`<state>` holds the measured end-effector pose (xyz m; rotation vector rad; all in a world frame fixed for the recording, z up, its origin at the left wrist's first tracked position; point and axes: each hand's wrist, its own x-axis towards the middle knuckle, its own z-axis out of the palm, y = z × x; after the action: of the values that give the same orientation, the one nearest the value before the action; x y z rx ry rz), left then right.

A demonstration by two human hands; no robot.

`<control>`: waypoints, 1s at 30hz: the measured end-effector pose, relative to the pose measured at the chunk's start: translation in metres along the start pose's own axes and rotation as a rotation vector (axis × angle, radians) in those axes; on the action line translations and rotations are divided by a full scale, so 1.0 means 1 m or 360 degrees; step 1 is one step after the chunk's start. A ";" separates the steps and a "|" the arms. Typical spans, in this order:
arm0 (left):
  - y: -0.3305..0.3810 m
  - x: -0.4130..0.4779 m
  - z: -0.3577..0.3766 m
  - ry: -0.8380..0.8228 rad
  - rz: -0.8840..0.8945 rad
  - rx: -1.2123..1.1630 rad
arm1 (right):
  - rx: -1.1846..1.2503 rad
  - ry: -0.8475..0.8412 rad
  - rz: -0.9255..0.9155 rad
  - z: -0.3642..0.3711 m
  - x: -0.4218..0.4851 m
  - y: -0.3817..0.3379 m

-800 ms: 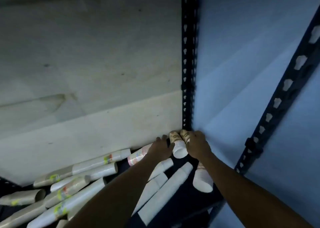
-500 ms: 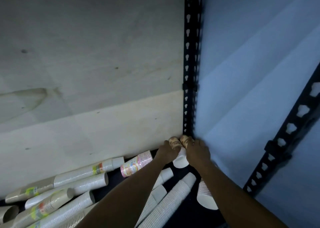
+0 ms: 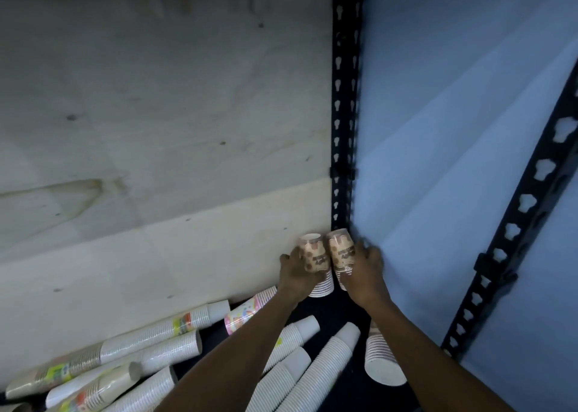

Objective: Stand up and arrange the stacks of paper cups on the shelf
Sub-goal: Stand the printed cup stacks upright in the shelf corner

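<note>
Both arms reach forward into the back right corner of the shelf, forearms nearly parallel and wrists level. The left hand grips the left stack of brown-patterned cups from the left, its fingers curled round the stack's lower half and the thumb raised on the far side. The right hand grips the right stack from the right, fingers wrapped round it; motion blur hides how they lie. The two short stacks stand upright, mouths down, touching side by side. They are just in front of the black post, between the wood panel and the blue wall. Behind the arms, long white stacks lie on their sides on the shelf. A pink stack and a short stack by the right forearm lie there too.
</note>
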<state>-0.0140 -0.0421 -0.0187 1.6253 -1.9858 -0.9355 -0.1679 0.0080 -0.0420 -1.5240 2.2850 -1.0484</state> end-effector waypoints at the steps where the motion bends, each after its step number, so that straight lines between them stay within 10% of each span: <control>1: -0.001 0.002 -0.003 0.0004 0.0040 0.0098 | 0.0076 0.0042 0.0016 0.001 0.000 0.001; 6: -0.021 0.013 -0.006 0.0134 0.0116 0.0159 | 0.0184 0.0299 -0.0130 0.023 -0.003 0.010; 30: -0.048 -0.002 0.017 0.0272 0.0314 0.0600 | -0.0182 -0.0253 0.0065 0.015 -0.023 0.035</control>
<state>0.0086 -0.0406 -0.0645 1.5921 -2.2449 -0.3502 -0.1753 0.0286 -0.0800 -1.5353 2.2897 -0.7687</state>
